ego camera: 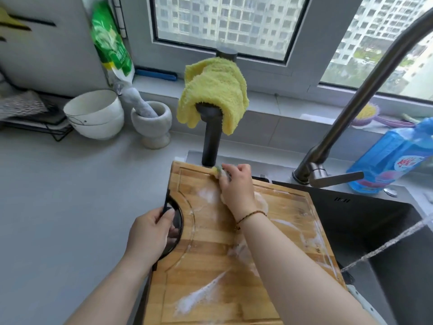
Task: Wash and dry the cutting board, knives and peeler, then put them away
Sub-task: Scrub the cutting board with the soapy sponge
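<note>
From the head camera, the wooden cutting board lies at the left side of the dark sink, its left edge beside the grey tabletop. White foam streaks its surface, thickest near the front and along the right edge. The left hand grips the black handle set into the board's left edge, fingers curled round it. The right hand, with a beaded bracelet on the wrist, reaches to the board's far corner, its fingers clenched on a yellow-green sponge pressed against the wood. A thin stream of water crosses over the sink on the right. A yellow cloth hangs over a dark post just behind the board. The metal tap rises at the right, with a blue soap bottle beside it. On the tabletop to the left stand stacked white bowls and a stone mortar holding its pestle
</note>
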